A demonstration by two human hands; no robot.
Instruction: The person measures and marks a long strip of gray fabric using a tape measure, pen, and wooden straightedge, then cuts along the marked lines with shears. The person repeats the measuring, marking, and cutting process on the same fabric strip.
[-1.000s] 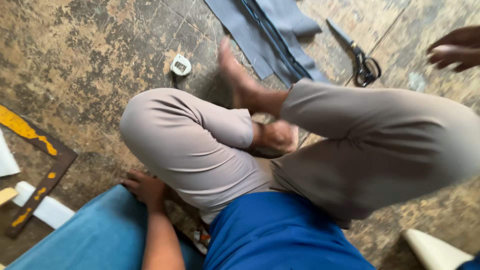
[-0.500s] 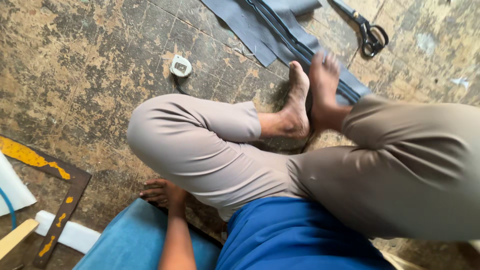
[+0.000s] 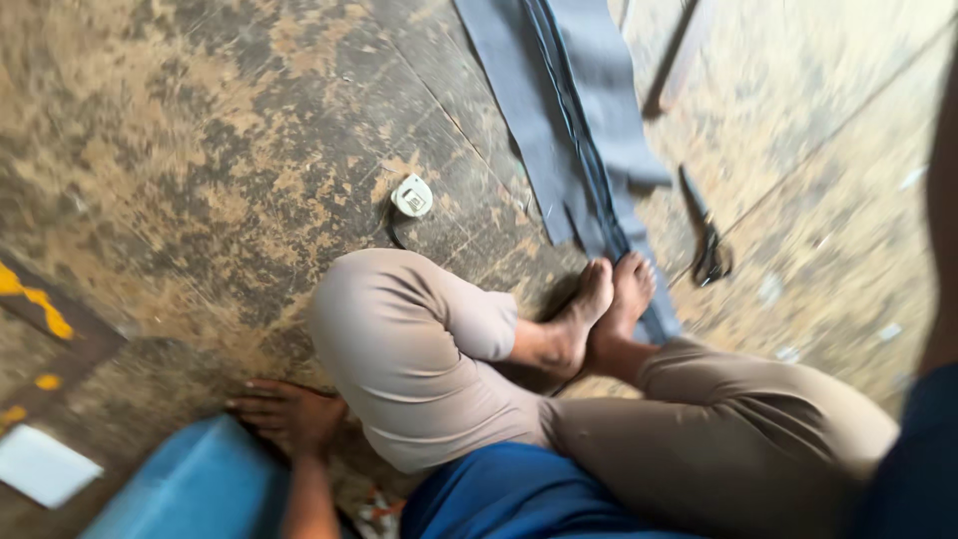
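Left hand (image 3: 289, 414) is flat on the worn floor (image 3: 200, 170), palm down, fingers spread and splayed toward the left, holding nothing; it touches the floor just beside a blue cushion or mat (image 3: 190, 489) and next to the bent left knee (image 3: 389, 329). Right hand: only a dark blurred forearm edge shows at the right border, so can't tell whether its fingers are open or closed, or whether it holds anything. Person sits cross-legged, bare feet (image 3: 604, 309) resting on the near end of a grey fabric strip (image 3: 559, 130) that runs away up the floor. Black scissors (image 3: 707, 240) lie just right of the strip, apart from it. Small white round tape measure (image 3: 412, 196) sits on the floor beyond the knee, left of the strip. White sheet (image 3: 40, 464) at lower left. Judgement on handling: the fabric looks soft, limp and light, likely to fold and drag if lifted at one point, so better taken by an edge or corner, pinched flat. The feet on its end would pin it. Frame is motion-blurred, finer detail unreadable.
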